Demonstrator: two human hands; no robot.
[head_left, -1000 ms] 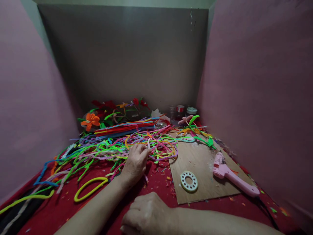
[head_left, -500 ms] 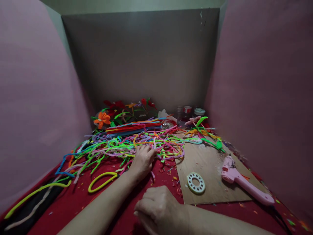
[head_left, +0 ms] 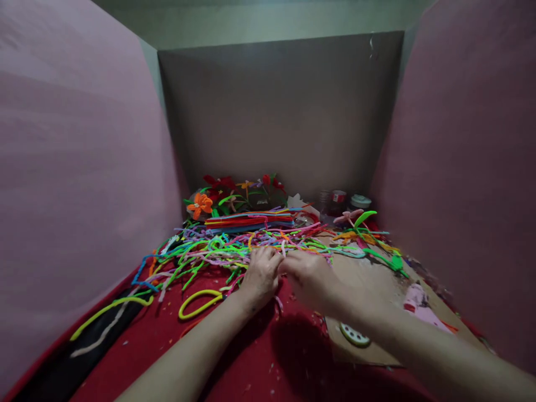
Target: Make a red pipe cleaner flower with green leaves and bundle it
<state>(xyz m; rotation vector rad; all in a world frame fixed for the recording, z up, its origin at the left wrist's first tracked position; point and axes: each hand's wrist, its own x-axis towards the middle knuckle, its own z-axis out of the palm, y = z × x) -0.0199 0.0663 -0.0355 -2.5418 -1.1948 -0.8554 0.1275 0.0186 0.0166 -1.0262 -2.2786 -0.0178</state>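
Observation:
My left hand (head_left: 263, 276) is closed at the front edge of a tangled heap of colourful pipe cleaners (head_left: 218, 254). From its fingertips a pale pink pipe cleaner (head_left: 283, 248) stands up. Right beside it my right hand (head_left: 307, 279) is pinched, its fingertips almost touching the left ones; what lies between them is hidden. Below the left wrist a yellow-handled tool (head_left: 201, 304) rests on the red cloth (head_left: 251, 357), its far end covered by the forearm.
A brown board (head_left: 360, 279) lies at right, bearing a round disc with holes (head_left: 354, 335) and a pink glue gun (head_left: 422, 304), both partly hidden by my right arm. Behind are a pipe-cleaner bundle (head_left: 251, 221), an orange flower (head_left: 200, 205) and jars (head_left: 360, 202). Pink walls (head_left: 460, 167) flank the space.
My right hand has risen forward from the near edge to meet my left hand at the heap. The left hand stays at the heap. The whole view has shifted slightly.

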